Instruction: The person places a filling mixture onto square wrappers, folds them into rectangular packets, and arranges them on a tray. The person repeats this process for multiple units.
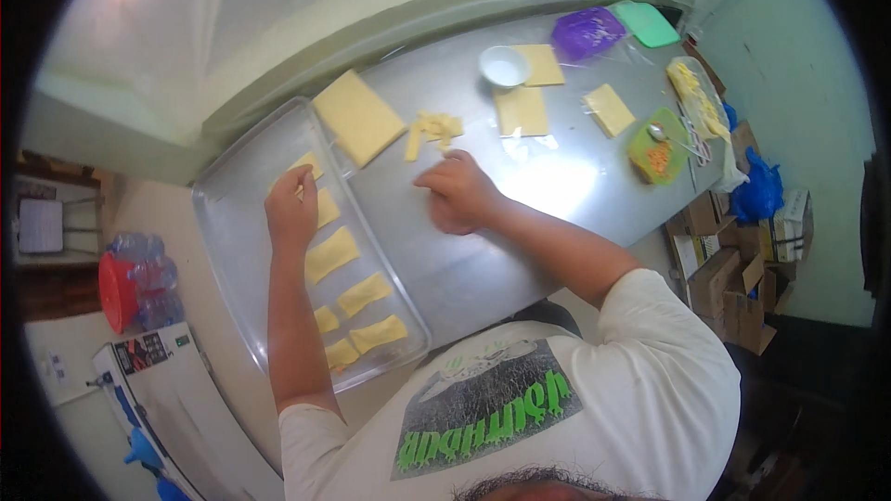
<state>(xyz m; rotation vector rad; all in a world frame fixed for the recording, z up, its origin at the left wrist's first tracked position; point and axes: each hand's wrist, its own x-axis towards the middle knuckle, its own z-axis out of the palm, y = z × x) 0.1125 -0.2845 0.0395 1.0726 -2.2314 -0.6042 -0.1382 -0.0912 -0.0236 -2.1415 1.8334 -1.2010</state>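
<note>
Yellow dough rectangles (331, 256) lie beside your left fingers (299, 176), yellow dough strips (436, 122) beyond your right fingers (448, 178) (both curled; I can't tell if gripping).

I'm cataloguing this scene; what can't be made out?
All in the head view:
Tray: partly hidden by the left forearm.
Top dough piece: partly covered by the left hand.
Right hand: blurred; whether it holds anything is unclear.
Bowl: contents too pale and small to identify.
</note>
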